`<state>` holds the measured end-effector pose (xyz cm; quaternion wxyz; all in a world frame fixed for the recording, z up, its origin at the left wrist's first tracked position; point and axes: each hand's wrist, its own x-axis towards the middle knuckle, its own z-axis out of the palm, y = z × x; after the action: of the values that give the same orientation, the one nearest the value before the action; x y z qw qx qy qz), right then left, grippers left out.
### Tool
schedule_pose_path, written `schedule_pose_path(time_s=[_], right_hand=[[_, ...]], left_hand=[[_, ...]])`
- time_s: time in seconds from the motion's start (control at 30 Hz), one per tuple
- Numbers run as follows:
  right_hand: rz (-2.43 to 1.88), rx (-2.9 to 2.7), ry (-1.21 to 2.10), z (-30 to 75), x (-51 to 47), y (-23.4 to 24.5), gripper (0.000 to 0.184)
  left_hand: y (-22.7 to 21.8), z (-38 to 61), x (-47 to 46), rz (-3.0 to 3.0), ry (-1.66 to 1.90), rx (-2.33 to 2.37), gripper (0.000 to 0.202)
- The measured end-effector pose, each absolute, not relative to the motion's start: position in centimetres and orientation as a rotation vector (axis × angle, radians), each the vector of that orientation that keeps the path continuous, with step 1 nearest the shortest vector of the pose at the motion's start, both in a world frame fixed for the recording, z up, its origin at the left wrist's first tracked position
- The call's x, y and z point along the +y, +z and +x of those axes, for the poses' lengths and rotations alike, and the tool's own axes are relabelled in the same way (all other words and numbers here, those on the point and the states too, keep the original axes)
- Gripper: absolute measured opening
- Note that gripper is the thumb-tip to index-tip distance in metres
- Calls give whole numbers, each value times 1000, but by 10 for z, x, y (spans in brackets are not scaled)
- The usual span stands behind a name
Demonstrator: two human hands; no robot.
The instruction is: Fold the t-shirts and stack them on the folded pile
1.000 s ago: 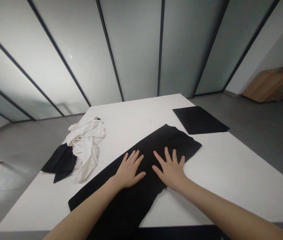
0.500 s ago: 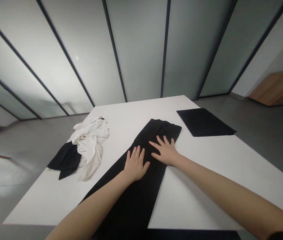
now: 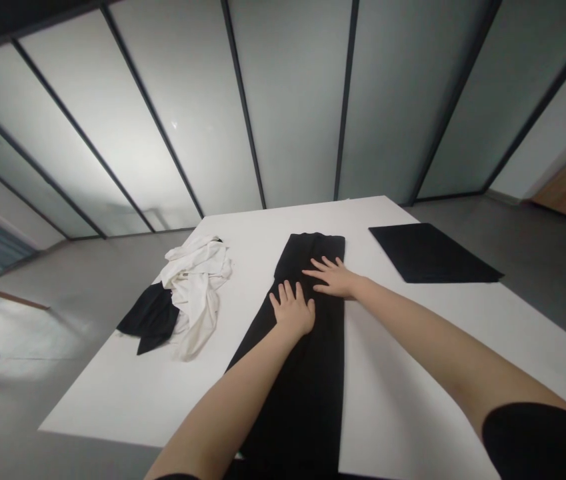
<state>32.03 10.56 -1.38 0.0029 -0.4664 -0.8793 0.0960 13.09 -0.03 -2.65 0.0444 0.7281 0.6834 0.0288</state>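
A pair of black trousers (image 3: 307,373), folded lengthwise into a long strip, lies on the white table with its wider near end hanging toward me past the front edge. My left hand (image 3: 293,312) rests flat on the trousers near their far end, fingers stretched forward. Just beyond it and to the right, my right hand (image 3: 335,276) lies on the fabric with its fingers spread, pointing left. Neither hand grips the cloth. Some creases show around the fingers.
On the table's left side sits a crumpled white garment (image 3: 200,280) beside a black cloth (image 3: 150,319) at the edge. A flat folded black cloth (image 3: 435,253) lies at the right. Frosted glass panels (image 3: 293,100) stand behind the white table (image 3: 107,400).
The far end of the trousers has swung left, so they now lie straighter away from me. Both hands moved with them, staying flat on top. My view has turned slightly left.
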Motion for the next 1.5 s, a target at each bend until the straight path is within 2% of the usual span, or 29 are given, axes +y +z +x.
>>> schedule_pose_path(time_s=[0.1, 0.27, 0.47, 0.63, 0.83, 1.07, 1.23, 1.5], right_hand=[[-1607, -2681, 311, 307, 109, -6, 60], [-1731, -2401, 88, 263, 74, 4, 52], [-1933, -2280, 267, 221, 22, -6, 65], [-2039, -2232, 384, 217, 17, -15, 71], [-2030, -2236, 367, 220, 30, -22, 73], [-1961, -2334, 350, 232, 72, -19, 76], [-1920, -2386, 333, 239, 106, -18, 75], [-1859, -2439, 335, 244, 145, -11, 71]], left_hand=[[-25, 136, 9, 2181, 99, 2140, 74], [-27, 131, 0, 2239, 157, 2147, 78], [-38, 115, -43, 2395, 116, 2027, 83], [-40, 104, -83, 2421, 67, 1976, 84], [-14, 82, -94, 2401, -18, 1791, 82], [22, 64, -56, 2247, -42, 1910, 66], [7, 62, -47, 2216, 45, 1910, 60], [-18, 74, -57, 2386, 138, 1826, 62]])
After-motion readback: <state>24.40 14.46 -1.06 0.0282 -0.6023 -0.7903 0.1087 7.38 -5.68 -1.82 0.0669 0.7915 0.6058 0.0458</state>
